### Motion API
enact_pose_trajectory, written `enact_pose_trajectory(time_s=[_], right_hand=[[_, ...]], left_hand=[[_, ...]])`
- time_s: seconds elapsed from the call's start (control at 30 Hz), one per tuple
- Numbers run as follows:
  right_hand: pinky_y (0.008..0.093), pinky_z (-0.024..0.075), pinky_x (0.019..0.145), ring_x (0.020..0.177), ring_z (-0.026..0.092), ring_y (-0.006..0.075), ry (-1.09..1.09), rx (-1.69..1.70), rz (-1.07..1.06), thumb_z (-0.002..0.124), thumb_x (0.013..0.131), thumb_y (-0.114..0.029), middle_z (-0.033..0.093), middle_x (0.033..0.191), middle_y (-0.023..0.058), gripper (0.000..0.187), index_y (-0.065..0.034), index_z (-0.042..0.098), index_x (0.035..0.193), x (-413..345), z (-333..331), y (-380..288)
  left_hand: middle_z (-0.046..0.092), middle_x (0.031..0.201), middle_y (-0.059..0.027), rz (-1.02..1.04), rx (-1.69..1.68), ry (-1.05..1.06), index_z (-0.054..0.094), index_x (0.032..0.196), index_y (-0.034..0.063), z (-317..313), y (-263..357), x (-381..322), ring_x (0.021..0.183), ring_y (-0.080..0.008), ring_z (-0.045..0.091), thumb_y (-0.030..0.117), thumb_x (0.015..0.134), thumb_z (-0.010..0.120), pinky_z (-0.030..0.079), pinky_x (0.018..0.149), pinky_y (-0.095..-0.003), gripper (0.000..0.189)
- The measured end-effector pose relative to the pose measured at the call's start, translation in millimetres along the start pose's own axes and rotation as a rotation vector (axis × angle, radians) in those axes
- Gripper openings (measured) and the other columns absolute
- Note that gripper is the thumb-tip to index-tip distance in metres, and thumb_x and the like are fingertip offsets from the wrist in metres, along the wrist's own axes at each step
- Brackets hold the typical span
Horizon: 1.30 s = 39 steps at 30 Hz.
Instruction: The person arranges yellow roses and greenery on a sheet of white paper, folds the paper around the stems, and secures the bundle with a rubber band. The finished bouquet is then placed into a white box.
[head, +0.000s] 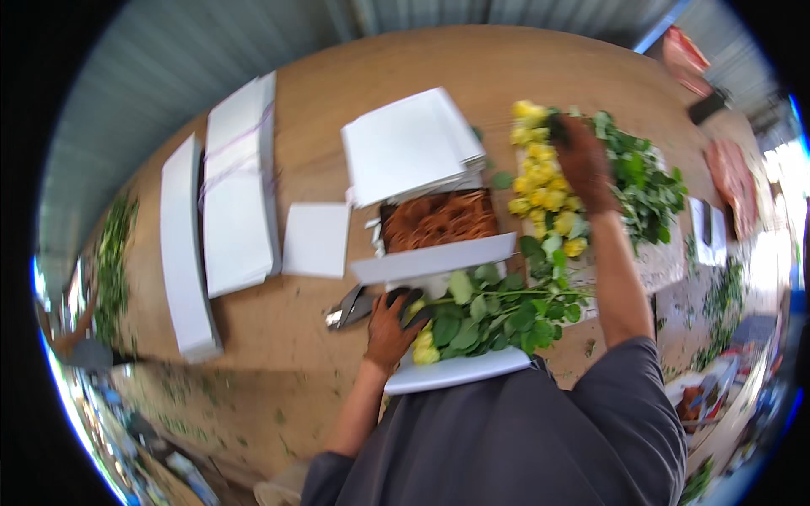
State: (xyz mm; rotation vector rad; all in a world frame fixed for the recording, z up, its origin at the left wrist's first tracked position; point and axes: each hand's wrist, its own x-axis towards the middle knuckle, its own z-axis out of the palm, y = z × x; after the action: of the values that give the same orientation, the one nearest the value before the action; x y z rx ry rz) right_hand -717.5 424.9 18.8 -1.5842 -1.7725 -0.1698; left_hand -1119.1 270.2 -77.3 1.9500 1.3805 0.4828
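My left hand (391, 332), in what looks like a glove with dark fingertips, has its thumb and fingers around a yellow rose (415, 310). Other yellow rose heads (426, 348) lie just below it, on a bent white sheet (462, 372) at the table edge by my body. Their leafy green stems (493, 313) point right. My right hand (583, 161) is blurred and reaches over a pile of yellow roses (541, 174), at its right side. Whether its fingers hold a stem is hidden. Leaves of the pile (639, 174) spread beyond that hand.
A box of brown rubber bands (440, 218) stands mid-table behind a white strip (436, 258). White card stacks (405, 148), (237, 196) and a single white card (316, 240) lie leftward. A stapler (350, 308) is beside my left hand. A phone (707, 221) lies far right.
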Motion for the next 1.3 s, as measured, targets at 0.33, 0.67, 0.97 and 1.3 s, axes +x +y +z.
enact_pose_trajectory(time_s=[0.33, 0.67, 0.97, 1.3], right_hand=[[0.0433, 0.0544, 0.07, 0.08, 0.065, 0.031, -0.87, 0.479, -0.306, 0.072, 0.08, -0.013, 0.063, 0.097, 0.0093, 0.035, -0.01, 0.065, 0.115, -76, -46, -188], [0.0412, 0.0559, 0.061, 0.069, 0.068, 0.0271, -0.679, -0.007, -0.395, 0.062, 0.079, -0.012, 0.066, 0.101, 0.0091, 0.037, -0.0176, 0.067, 0.116, -166, 81, -163], [0.0404, 0.0543, 0.083, 0.101, 0.064, 0.0278, -0.759, -0.091, -0.378, 0.061, 0.082, -0.016, 0.06, 0.109, 0.0109, 0.037, -0.0129, 0.065, 0.119, -166, 78, -168], [0.0513, 0.0405, 0.103, 0.12, 0.052, 0.0372, -0.899, 0.224, -0.316, 0.066, 0.084, -0.023, 0.054, 0.13, 0.0193, 0.045, -0.007, 0.059, 0.125, -163, 52, -181]], left_hand=[[0.056, 0.128, -0.0134, 0.039, 0.037, 0.059, 0.065, 0.123, 0.0162, 6, -10, -4, 0.117, -0.037, 0.051, 0.029, 0.078, 0.078, 0.043, 0.102, -0.046, 0.049], [0.063, 0.114, -0.0135, 0.076, 0.136, 0.134, 0.066, 0.118, 0.0135, 9, -4, -9, 0.109, -0.0341, 0.058, 0.034, 0.081, 0.075, 0.046, 0.098, -0.0453, 0.043], [0.06, 0.117, -0.0144, 0.001, 0.139, 0.079, 0.06, 0.132, 0.0163, 5, 2, 0, 0.109, -0.0342, 0.057, 0.039, 0.08, 0.075, 0.052, 0.088, -0.0435, 0.058], [0.054, 0.121, -0.0191, -0.012, 0.151, 0.124, 0.061, 0.134, 0.0186, 2, -4, -11, 0.116, -0.0383, 0.049, 0.035, 0.078, 0.08, 0.046, 0.098, -0.0462, 0.062]])
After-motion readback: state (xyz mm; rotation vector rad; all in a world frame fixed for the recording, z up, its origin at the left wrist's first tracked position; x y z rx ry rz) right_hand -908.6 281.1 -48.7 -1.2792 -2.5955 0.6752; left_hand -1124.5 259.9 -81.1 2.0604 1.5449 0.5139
